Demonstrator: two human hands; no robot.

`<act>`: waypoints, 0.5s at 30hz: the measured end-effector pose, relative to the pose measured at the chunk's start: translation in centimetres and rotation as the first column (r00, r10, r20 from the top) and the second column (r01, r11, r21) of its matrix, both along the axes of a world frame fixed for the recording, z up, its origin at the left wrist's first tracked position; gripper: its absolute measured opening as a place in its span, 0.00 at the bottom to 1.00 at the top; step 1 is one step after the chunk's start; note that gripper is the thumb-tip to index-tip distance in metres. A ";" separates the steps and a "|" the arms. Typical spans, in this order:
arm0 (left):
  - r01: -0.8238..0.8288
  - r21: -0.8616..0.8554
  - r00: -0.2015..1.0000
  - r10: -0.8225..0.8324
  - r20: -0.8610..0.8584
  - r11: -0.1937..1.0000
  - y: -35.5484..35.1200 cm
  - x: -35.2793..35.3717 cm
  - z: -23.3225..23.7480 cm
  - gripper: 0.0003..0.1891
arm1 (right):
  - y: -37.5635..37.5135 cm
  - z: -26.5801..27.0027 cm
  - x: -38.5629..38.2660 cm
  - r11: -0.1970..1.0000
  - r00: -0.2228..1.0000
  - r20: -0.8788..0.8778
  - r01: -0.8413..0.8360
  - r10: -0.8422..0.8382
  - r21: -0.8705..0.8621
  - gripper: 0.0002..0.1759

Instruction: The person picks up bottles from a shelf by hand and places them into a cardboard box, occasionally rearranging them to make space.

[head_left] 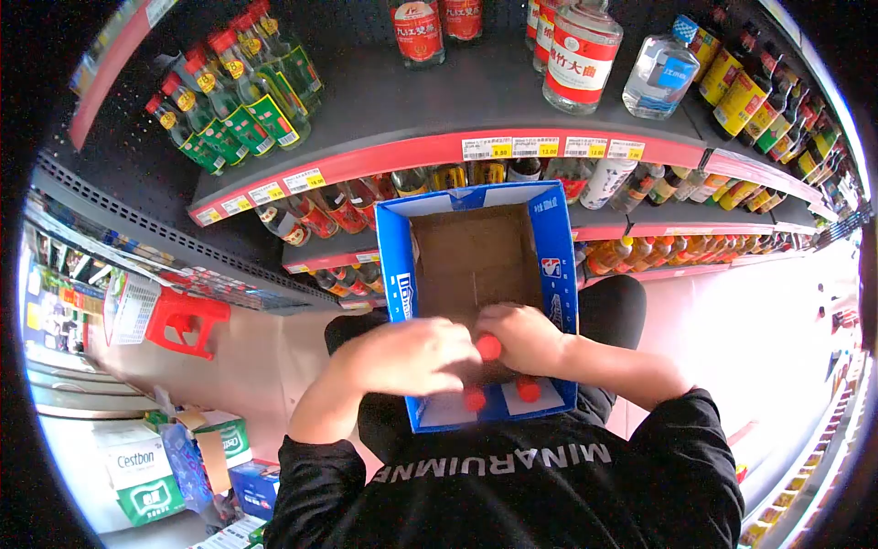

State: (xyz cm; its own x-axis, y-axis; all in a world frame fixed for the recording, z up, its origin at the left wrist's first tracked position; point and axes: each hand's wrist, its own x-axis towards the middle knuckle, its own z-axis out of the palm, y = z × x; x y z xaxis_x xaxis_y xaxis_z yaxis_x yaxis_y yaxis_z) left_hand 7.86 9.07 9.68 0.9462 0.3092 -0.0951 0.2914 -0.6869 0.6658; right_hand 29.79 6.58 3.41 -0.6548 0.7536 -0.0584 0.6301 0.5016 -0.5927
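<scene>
An open blue cardboard box [401, 306] rests on my lap, its brown inside facing up. Several red caps show at its near end: one cap [489, 347] between my hands, another cap [528, 389] at the right and a third cap [473, 399] at the left. The bottles below them are mostly hidden. My right hand [526, 339] reaches into the box with its fingers curled round the bottle under the middle cap. Over the box's left side is my left hand [425, 357], slightly blurred, thumb and fingers apart close to that cap.
Ahead, a dark shelf [366, 114] with a red price strip bears green-labelled bottles [251, 105], a large clear bottle [582, 57] and a blue-capped bottle [660, 71]. Lower shelves hold more bottles. A red basket [183, 322] and a Cestbon carton [137, 471] stand at left.
</scene>
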 end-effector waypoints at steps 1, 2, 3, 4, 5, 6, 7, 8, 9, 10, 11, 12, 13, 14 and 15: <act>-0.044 -0.035 0.999 0.045 0.007 0.998 0.9 -0.2 1.0 0.19 | 0.0 0.1 -0.1 1.000 0.999 0.036 -0.012 0.012 -0.014 0.15; -0.104 -0.015 0.993 0.103 -0.060 0.994 1.8 -0.4 2.6 0.18 | 0.0 0.2 -0.2 0.999 0.997 0.072 -0.022 0.024 -0.027 0.16; -0.187 0.065 0.981 0.190 -0.044 0.980 2.5 -0.8 3.4 0.18 | 0.1 0.4 -0.2 0.999 0.994 0.107 -0.031 0.035 -0.037 0.16; -0.274 0.057 0.962 0.274 0.000 0.960 3.4 -1.0 4.1 0.18 | 0.1 0.3 -0.2 0.998 0.986 0.153 -0.055 0.060 -0.037 0.16; -0.359 0.049 0.933 0.357 0.047 0.932 4.5 -1.0 4.9 0.18 | 0.0 0.0 -0.2 0.996 0.976 0.200 -0.081 0.086 -0.033 0.16; -0.439 0.038 0.893 0.431 0.127 0.898 5.6 -0.8 5.5 0.18 | 0.1 -0.3 -0.2 0.994 0.962 0.248 -0.108 0.111 -0.026 0.17; -0.513 0.018 0.841 0.499 0.207 0.858 6.8 -0.8 6.1 0.18 | 0.0 -0.4 -0.2 0.992 0.954 0.272 -0.126 0.126 -0.016 0.15; -0.557 -0.089 0.775 0.555 0.301 0.826 8.2 -0.8 6.2 0.17 | -0.2 -0.3 -0.2 0.988 0.936 0.317 -0.154 0.151 -0.014 0.15; -0.601 -0.338 0.652 0.689 0.318 0.725 9.6 -0.4 6.2 0.14 | -0.3 0.4 -0.2 0.983 0.915 0.363 -0.182 0.176 -0.017 0.15; -0.579 -0.321 0.604 0.659 0.448 0.749 11.3 -0.3 6.3 0.13 | -0.3 0.4 -0.4 0.981 0.901 0.395 -0.192 0.181 -0.011 0.15; -0.590 -0.290 0.553 0.639 0.535 0.753 12.7 -0.4 6.8 0.12 | -0.3 0.3 -0.5 0.980 0.885 0.428 -0.201 0.185 -0.008 0.15; -0.596 -0.347 0.465 0.664 0.586 0.724 14.1 -0.3 7.3 0.13 | -0.4 0.2 -0.6 0.978 0.868 0.460 -0.209 0.188 -0.006 0.15; -0.582 -0.349 0.431 0.642 0.634 0.735 15.7 -0.4 8.1 0.16 | -0.4 0.2 -0.6 0.979 0.872 0.455 -0.204 0.182 -0.002 0.15; -0.613 -0.367 0.360 0.661 0.659 0.700 17.0 -0.1 8.9 0.18 | -0.4 0.2 -0.6 0.980 0.876 0.450 -0.198 0.176 0.002 0.15; -0.640 -0.388 0.286 0.675 0.680 0.663 18.2 0.2 9.8 0.20 | -0.5 0.1 -0.5 0.981 0.879 0.446 -0.194 0.171 0.006 0.15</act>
State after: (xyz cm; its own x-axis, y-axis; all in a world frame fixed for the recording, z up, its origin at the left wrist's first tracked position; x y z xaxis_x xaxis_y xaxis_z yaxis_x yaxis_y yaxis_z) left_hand 8.10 27.27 19.49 0.1401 0.8744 0.4646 0.0484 -0.4747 0.8788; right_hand 29.25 6.12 3.52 -0.6957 0.6329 -0.3398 0.7153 0.6538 -0.2467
